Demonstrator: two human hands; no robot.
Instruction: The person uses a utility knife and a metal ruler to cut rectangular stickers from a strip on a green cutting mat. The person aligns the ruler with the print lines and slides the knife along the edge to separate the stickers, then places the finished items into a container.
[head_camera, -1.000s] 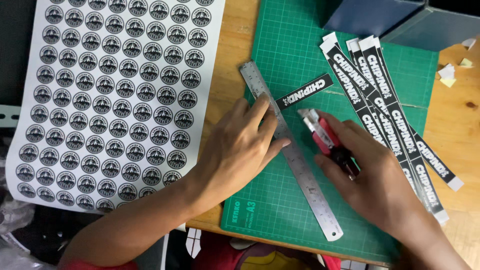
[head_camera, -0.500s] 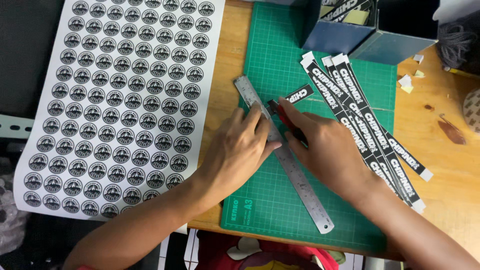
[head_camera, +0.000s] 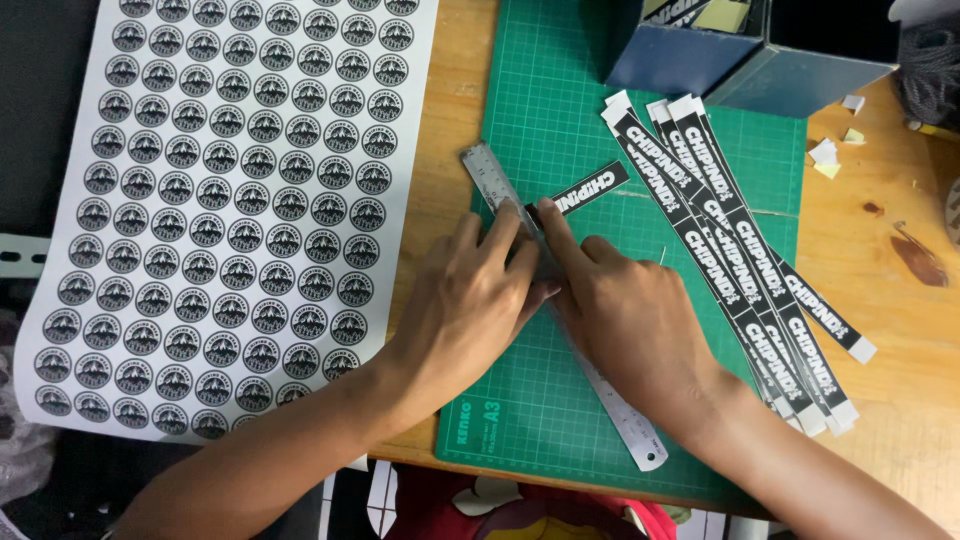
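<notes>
A long steel ruler (head_camera: 610, 400) lies slantwise on the green cutting mat (head_camera: 560, 110). My left hand (head_camera: 475, 295) presses down on the ruler's upper half, fingers spread along it. My right hand (head_camera: 625, 315) sits against the ruler's right edge, its forefinger reaching to the near end of a short black printed strip (head_camera: 590, 186). The other fingers are curled under, and I cannot see whether anything is in that hand.
A large white sheet of round black stickers (head_camera: 220, 190) covers the left side. Several long black printed strips (head_camera: 745, 260) fan across the mat's right part. A dark blue box (head_camera: 690, 55) stands at the back; paper scraps (head_camera: 825, 155) lie on the wooden table (head_camera: 900, 300).
Both hands have moved up along the ruler toward the short strip. The red cutter seen in my right hand earlier is no longer visible.
</notes>
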